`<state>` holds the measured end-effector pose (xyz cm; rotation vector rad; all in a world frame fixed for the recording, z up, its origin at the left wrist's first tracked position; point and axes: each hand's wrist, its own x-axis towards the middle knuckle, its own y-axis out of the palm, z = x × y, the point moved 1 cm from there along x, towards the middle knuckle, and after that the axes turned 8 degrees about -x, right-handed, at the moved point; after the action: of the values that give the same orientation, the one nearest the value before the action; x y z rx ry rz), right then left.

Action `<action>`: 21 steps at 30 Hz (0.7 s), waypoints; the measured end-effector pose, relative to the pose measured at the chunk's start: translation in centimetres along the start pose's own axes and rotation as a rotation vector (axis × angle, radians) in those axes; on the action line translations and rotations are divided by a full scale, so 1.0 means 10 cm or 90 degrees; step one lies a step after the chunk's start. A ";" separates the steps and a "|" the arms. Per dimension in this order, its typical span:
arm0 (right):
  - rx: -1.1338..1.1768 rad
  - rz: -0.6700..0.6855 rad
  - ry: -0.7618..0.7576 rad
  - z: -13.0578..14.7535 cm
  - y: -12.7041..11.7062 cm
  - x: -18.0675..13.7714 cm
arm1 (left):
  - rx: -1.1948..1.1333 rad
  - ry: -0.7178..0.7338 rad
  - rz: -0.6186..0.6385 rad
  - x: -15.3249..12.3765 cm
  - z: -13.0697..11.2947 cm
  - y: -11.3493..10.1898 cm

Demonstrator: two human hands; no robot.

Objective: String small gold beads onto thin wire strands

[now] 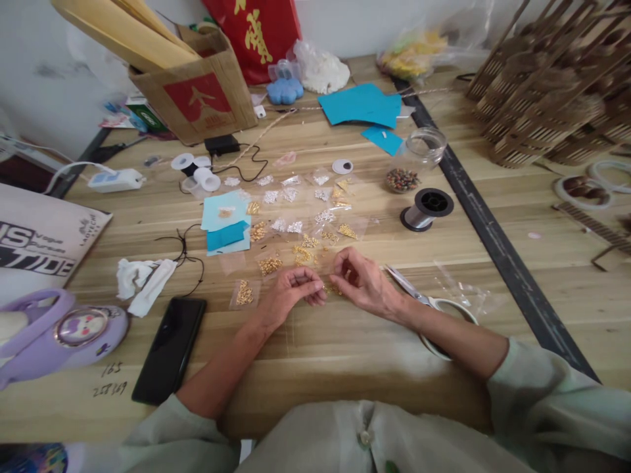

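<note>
Gold beads [331,288] pinched by left hand [290,290] and right hand [363,282] fingers; table [315,368] reads "165".

gold beads [270,265] — black phone [169,349] — blue paper [361,105] — lilac bag [59,335]

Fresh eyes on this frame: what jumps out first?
At the near middle of the wooden table, the left hand and right hand meet fingertip to fingertip over something gold, too small to make out. Just beyond them spreads a field of small clear bags of gold and silver beads. A pair of scissors lies by the right wrist, and a black phone lies left of the left forearm.
</note>
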<state>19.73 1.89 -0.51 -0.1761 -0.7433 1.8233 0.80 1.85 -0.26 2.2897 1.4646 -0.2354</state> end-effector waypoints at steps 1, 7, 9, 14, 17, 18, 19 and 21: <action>-0.034 -0.023 -0.027 0.00 -0.01 -0.01 | 0.000 0.001 -0.001 0.00 0.00 0.00; -0.215 -0.033 -0.171 0.06 -0.07 -0.03 | 0.003 0.011 0.007 0.00 -0.01 0.01; -0.219 0.012 -0.186 0.06 -0.06 -0.03 | 0.005 0.013 0.005 0.00 -0.02 0.01; -0.094 0.064 -0.192 -0.01 0.00 0.00 | 0.012 0.006 0.003 0.00 -0.02 0.02; -0.059 0.080 -0.186 -0.03 0.00 0.01 | 0.020 0.005 0.000 0.00 -0.02 0.02; -0.058 0.085 -0.180 -0.03 -0.01 0.02 | 0.023 0.006 -0.002 0.00 -0.02 0.02; -0.059 0.088 -0.175 -0.02 -0.02 0.02 | 0.028 0.009 -0.003 0.00 -0.02 0.02; -0.061 0.090 -0.169 -0.01 -0.03 0.03 | 0.039 0.018 -0.010 -0.01 -0.03 0.03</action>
<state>19.94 2.23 -0.40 -0.0508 -1.0274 1.9693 1.02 1.78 0.16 2.3407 1.5093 -0.2569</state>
